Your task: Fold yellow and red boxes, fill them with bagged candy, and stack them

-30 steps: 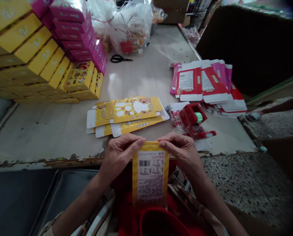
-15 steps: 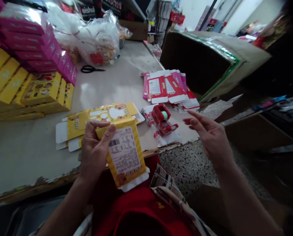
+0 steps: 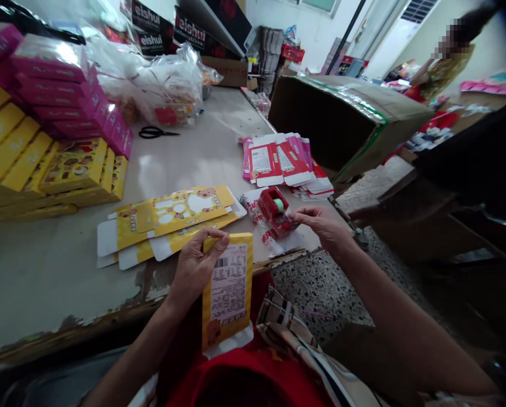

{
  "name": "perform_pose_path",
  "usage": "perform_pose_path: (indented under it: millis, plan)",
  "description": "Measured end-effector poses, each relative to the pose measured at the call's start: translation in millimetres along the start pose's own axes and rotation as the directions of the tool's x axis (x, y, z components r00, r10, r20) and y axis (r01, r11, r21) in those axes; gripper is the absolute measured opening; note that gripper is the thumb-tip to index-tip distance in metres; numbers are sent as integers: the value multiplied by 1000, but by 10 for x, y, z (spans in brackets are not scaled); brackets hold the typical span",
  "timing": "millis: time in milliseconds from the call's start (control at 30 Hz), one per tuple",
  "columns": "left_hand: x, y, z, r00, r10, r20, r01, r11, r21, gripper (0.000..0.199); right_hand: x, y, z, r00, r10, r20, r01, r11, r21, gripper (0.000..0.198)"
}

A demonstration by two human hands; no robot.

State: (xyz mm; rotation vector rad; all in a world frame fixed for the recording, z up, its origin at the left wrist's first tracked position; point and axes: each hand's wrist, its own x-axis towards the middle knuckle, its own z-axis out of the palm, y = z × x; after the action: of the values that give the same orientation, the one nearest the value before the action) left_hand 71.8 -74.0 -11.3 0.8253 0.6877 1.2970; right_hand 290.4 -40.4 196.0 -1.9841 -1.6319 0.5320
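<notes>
1 held carton (image 3: 229, 288), tilted lengthwise, flap (image 3: 234, 342) lowermost

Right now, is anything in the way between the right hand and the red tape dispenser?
Nothing visible is. The right hand is at the near end of the red tape dispenser; the red-printed plastic bag seems to lie under it, not between them.
</notes>
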Motion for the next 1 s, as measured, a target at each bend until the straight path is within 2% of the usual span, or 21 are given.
perform_pose_path:
  millis: [67, 133, 267, 333, 500, 600, 667, 733, 767, 833, 867, 933, 1000]
  plan:
    - [-6, -62, 15, 997, -28, 72, 27, 999, 21, 35, -132, -28, 5, 991, -60, -120, 63, 998, 19, 34]
    - [-15, -133, 34, 989, -54, 141, 47, 998, 49, 37, -306, 2, -14, 984, -43, -173, 55, 997, 63, 34]
    - [-9, -211, 94, 978, -99, 183, 88, 994, 66, 40, -584, 243, -42, 981, 175, -85, -154, 964, 216, 42]
    - [-8, -198, 142, 978, -97, 183, 82, 993, 90, 41, -600, 402, -8, 977, 203, -62, -183, 955, 234, 45]
    - [-35, -134, 286, 982, -25, 185, -11, 981, 195, 38, -399, 686, 83, 988, 48, -145, -33, 994, 102, 38]
    - [-14, -145, 352, 978, -1, 207, -43, 977, 210, 38, -401, 667, -30, 976, -24, -218, 24, 1000, -3, 29]
    - [22, -167, 393, 969, -13, 245, -27, 987, 158, 41, -492, 524, -154, 984, -74, -160, 66, 996, -60, 25]
    - [58, -184, 440, 959, -23, 282, -6, 995, 99, 46, -588, 282, -244, 983, -157, 99, 169, 978, -124, 22]
    - [72, -187, 466, 957, -23, 290, -2, 996, 84, 50, -615, 138, -258, 937, -198, 288, 251, 955, -159, 21]
    - [84, -180, 516, 956, -13, 293, -14, 996, 90, 59, -608, -151, -211, 767, -239, 595, 444, 867, -224, 17]
    - [84, -173, 537, 955, -5, 297, -26, 995, 99, 64, -577, -279, -155, 690, -234, 685, 538, 799, -269, 14]
    - [73, -160, 567, 950, 28, 310, -60, 994, 93, 69, -489, -479, 2, 602, -206, 771, 690, 621, -372, 11]
    - [56, -153, 579, 944, 71, 321, -97, 993, 65, 69, -406, -601, 177, 561, -161, 812, 778, 439, -450, 13]
